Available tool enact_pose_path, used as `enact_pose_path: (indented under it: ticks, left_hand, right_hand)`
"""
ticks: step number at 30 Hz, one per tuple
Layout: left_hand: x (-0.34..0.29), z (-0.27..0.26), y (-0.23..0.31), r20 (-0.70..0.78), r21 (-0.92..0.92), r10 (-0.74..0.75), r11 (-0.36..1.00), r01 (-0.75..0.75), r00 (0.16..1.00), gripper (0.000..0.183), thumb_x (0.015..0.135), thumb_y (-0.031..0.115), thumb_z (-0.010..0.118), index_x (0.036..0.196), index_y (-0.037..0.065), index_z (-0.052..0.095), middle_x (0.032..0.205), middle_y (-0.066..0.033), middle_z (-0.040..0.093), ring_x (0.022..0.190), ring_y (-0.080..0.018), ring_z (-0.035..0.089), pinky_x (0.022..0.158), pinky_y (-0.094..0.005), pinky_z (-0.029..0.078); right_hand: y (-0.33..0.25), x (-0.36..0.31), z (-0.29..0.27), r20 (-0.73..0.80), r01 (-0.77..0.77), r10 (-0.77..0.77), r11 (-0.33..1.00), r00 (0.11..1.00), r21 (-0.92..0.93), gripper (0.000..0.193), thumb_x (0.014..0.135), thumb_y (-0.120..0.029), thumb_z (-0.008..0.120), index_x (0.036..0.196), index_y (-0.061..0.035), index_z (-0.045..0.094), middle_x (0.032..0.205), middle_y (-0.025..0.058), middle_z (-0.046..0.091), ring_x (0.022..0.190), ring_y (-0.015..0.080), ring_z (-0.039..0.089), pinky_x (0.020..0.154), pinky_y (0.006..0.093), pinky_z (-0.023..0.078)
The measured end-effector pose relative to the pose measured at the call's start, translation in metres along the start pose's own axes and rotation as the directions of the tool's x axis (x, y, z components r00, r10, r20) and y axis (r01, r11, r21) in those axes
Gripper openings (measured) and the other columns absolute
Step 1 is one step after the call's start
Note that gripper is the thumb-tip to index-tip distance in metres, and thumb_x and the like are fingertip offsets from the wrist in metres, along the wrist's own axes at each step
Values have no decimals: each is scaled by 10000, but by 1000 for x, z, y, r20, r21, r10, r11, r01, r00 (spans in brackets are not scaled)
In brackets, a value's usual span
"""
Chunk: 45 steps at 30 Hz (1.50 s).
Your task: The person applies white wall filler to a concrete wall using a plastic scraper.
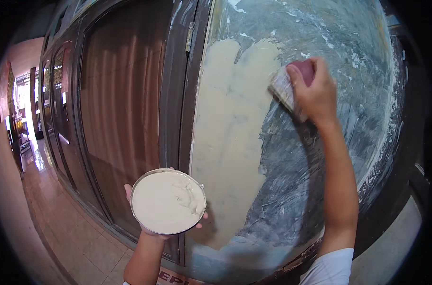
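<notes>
Likely heavy, the tub of soft-looking paste is best cradled underneath, as by the left hand; the scraper is gripped by the right hand

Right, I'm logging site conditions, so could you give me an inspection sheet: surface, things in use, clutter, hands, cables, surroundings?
Surface: wall, pale coating on its left part, rough grey-blue elsewhere.
Things in use: round container of pale paste; scraper at the coating's edge, wall contact unclear.
Clutter: printed item, cut off by the lower edge.
Hands: left hand supports the container from beneath; right hand grips the scraper.
Cables: nothing seen.
Surroundings: dark frame, curtain, tiled floor.
</notes>
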<state>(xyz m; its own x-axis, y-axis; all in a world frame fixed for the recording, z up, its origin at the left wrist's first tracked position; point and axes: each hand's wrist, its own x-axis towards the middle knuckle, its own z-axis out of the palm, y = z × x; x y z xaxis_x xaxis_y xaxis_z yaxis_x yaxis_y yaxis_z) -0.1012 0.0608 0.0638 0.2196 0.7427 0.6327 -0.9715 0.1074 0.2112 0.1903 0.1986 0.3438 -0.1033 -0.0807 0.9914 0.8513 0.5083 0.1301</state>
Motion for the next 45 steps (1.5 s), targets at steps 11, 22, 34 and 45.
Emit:
enact_pose_path:
  ticks: [11, 22, 34, 45]
  left_hand:
    - [-1, 12, 4, 80, 12, 77, 997, -78, 994, 1141, 768, 962, 473, 1573, 157, 393, 1528, -362, 391, 1163, -723, 490, 839, -797, 526]
    - [-32, 32, 13, -36, 111, 180, 978, -175, 983, 1074, 810, 897, 521, 1592, 178, 360, 1567, -333, 344, 1109, -670, 544, 791, -701, 580]
    - [-42, 41, 14, -88, 151, 285, 951, -270, 954, 1137, 775, 960, 456, 1585, 167, 368, 1526, -368, 390, 1066, -709, 541, 746, -750, 562]
    - [-38, 49, 0, -72, 300, 367, 895, -330, 928, 1182, 798, 966, 398, 1559, 61, 372, 1448, -392, 464, 1034, -662, 612, 740, -706, 608]
  right_hand:
    - [1, 3, -6, -18, -173, 173, 985, 985, 15, 555, 937, -573, 684, 1195, -88, 598, 1161, 156, 706, 1068, 341, 674, 939, 515, 419]
    - [9, 2, -8, 29, -102, 100, 988, 995, 118, 466, 938, -475, 714, 1172, -86, 608, 1038, 148, 699, 950, 348, 675, 920, 490, 401]
    - [-8, -39, -8, 121, 56, -71, 991, 990, 126, 539, 911, -506, 746, 1182, -58, 620, 1121, 159, 710, 992, 365, 670, 922, 491, 459]
    - [-16, -46, -5, 104, 161, -173, 981, 979, 108, 485, 939, -489, 707, 1170, -72, 621, 1063, 121, 678, 975, 340, 659, 879, 476, 427]
